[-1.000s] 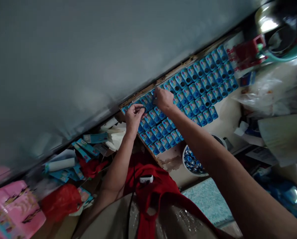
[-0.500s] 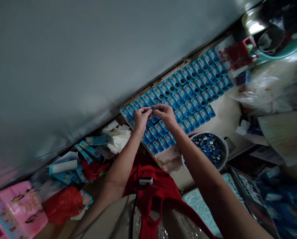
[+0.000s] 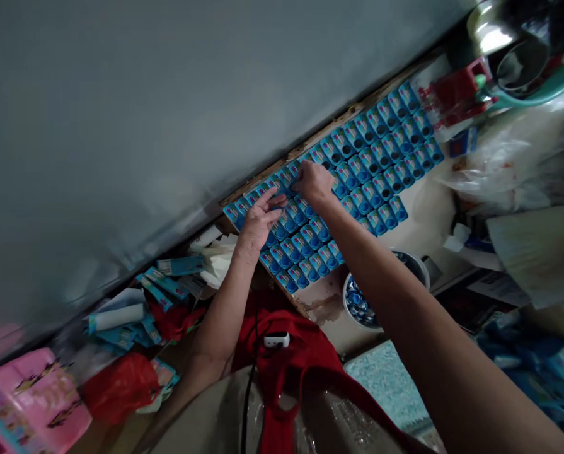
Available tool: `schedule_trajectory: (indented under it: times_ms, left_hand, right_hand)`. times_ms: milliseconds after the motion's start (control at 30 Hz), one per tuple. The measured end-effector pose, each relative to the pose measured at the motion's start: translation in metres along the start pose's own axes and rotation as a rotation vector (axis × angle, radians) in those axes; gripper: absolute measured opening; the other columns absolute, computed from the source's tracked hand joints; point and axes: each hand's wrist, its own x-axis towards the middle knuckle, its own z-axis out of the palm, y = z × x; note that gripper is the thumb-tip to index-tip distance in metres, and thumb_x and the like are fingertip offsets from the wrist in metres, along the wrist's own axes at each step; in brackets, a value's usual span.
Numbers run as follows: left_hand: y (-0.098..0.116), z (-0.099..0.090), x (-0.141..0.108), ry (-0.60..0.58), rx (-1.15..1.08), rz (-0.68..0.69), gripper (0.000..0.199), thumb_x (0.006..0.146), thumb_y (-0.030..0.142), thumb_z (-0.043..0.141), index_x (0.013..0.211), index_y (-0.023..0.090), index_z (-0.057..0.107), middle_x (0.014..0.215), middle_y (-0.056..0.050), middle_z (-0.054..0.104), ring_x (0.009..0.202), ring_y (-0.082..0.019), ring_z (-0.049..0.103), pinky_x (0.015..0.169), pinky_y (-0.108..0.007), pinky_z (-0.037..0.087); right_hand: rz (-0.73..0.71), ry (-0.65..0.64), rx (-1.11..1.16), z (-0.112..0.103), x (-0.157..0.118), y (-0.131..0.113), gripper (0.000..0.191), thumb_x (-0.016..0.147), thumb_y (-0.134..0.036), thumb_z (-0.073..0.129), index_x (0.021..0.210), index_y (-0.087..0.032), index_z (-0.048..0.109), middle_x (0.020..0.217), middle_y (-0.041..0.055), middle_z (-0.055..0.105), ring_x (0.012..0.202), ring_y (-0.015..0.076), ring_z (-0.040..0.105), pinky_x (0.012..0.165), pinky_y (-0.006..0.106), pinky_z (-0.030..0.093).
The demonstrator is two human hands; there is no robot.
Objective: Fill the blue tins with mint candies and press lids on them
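Note:
Small blue printed cards (image 3: 311, 236), each with a round spot near its lower end, lie in slanted rows on a board or table against the wall. My left hand (image 3: 261, 219) hovers over the left part of the rows, its fingers spread and apart. At the back rows, my right hand (image 3: 316, 183) has its fingers closed in a pinch, tips down at a card. Whatever is in that pinch is too small and dark to make out. Below my right forearm, partly hidden by it, stands a white bowl (image 3: 346, 291) of small blue and silver round pieces (image 3: 358, 304).
A grey wall (image 3: 121, 113) rises behind the cards. To the right are a clear plastic bag (image 3: 522, 151), a red item (image 3: 459, 94) and a teal basin (image 3: 541, 94). Blue boxes (image 3: 180, 265), a red bag (image 3: 121, 386) and a pink container (image 3: 40, 397) crowd the left.
My hands were together, fingertips meeting around a small dark piece. They have parted: the right went up to the back rows, while the left moved slightly left and spread its fingers.

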Motion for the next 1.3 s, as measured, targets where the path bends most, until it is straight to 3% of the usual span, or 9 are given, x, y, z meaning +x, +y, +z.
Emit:
schedule_trajectory:
  times_ms: [233,333,467,567,700,833,900,1033,1300]
  left_hand:
    - [-0.007,0.009,0.001,0.12,0.318,0.302,0.064,0.077,0.013,0.086,0.14,0.024,0.075,0.13,-0.01,0.083,0.131,-0.031,0.076,0.119,-0.048,0.059]
    - [-0.001,0.02,-0.01,0.169,0.454,0.369,0.06,0.083,0.005,0.077,0.138,0.027,0.076,0.137,-0.007,0.081,0.136,-0.027,0.074,0.119,-0.042,0.06]
    - [0.003,0.032,-0.02,0.137,0.556,0.36,0.067,0.08,-0.006,0.071,0.134,0.033,0.08,0.136,-0.003,0.082,0.138,-0.025,0.074,0.129,-0.042,0.051]
    - [0.004,0.039,-0.02,0.06,0.636,0.318,0.076,0.075,-0.011,0.071,0.135,0.036,0.081,0.14,-0.001,0.081,0.142,-0.029,0.071,0.135,-0.046,0.045]
    - [0.006,0.045,-0.01,0.041,0.723,0.287,0.078,0.074,-0.013,0.072,0.137,0.033,0.082,0.139,-0.004,0.081,0.136,-0.033,0.073,0.132,-0.047,0.048]
    - [0.013,0.039,0.004,0.109,0.739,0.28,0.08,0.068,-0.016,0.074,0.131,0.031,0.084,0.133,-0.004,0.083,0.138,-0.035,0.072,0.134,-0.051,0.045]
    - [0.016,0.032,0.007,0.158,0.694,0.305,0.072,0.068,-0.015,0.075,0.124,0.029,0.086,0.133,-0.005,0.083,0.139,-0.035,0.072,0.135,-0.053,0.044]
    - [0.017,0.021,0.005,0.199,0.595,0.35,0.059,0.075,-0.009,0.069,0.119,0.027,0.084,0.136,-0.004,0.081,0.138,-0.03,0.073,0.131,-0.048,0.05]
    - [-0.001,0.031,0.013,0.267,0.259,0.365,0.045,0.077,-0.003,0.058,0.107,0.023,0.079,0.118,-0.005,0.083,0.127,-0.022,0.078,0.125,-0.038,0.054]
  right_hand:
    - [0.01,-0.016,0.074,-0.01,-0.013,-0.004,0.023,0.086,-0.024,0.085,0.108,-0.025,0.077,0.117,0.0106,0.084,0.113,0.0332,0.077,0.093,0.042,0.059]
    - [0.006,-0.044,0.506,0.004,-0.047,-0.001,0.024,0.086,-0.038,0.088,0.1,-0.023,0.075,0.097,0.0063,0.083,0.095,0.0269,0.077,0.084,0.038,0.061]
    - [0.039,-0.299,1.204,0.025,-0.083,0.008,0.042,0.073,-0.056,0.096,0.086,-0.022,0.074,0.075,0.0017,0.076,0.07,0.0186,0.072,0.067,0.031,0.058]
    - [0.132,-0.307,1.331,0.029,-0.086,0.015,0.051,0.054,-0.054,0.104,0.078,-0.022,0.072,0.069,0.0005,0.073,0.066,0.0172,0.07,0.061,0.027,0.053]
    - [0.093,-0.311,1.194,0.018,-0.071,0.024,0.045,0.059,-0.051,0.1,0.069,-0.025,0.065,0.064,0.0011,0.07,0.064,0.0205,0.07,0.06,0.03,0.055]
    - [0.011,0.049,0.712,0.003,-0.043,0.03,0.009,0.079,-0.028,0.077,0.08,-0.024,0.069,0.078,0.0035,0.076,0.081,0.0237,0.074,0.08,0.036,0.061]
    - [-0.013,0.156,0.44,-0.001,-0.027,0.029,0.01,0.08,-0.018,0.07,0.088,-0.023,0.074,0.092,0.0063,0.08,0.093,0.0257,0.075,0.091,0.039,0.059]
    - [-0.04,0.141,0.167,-0.003,0.001,0.027,0.019,0.082,-0.011,0.066,0.091,-0.023,0.078,0.112,0.0117,0.081,0.104,0.0316,0.074,0.094,0.044,0.057]
    - [0.003,0.069,0.268,0.009,0.047,0.049,0.022,0.085,-0.033,0.087,0.079,-0.025,0.067,0.091,0.0069,0.074,0.104,0.0343,0.074,0.092,0.048,0.059]
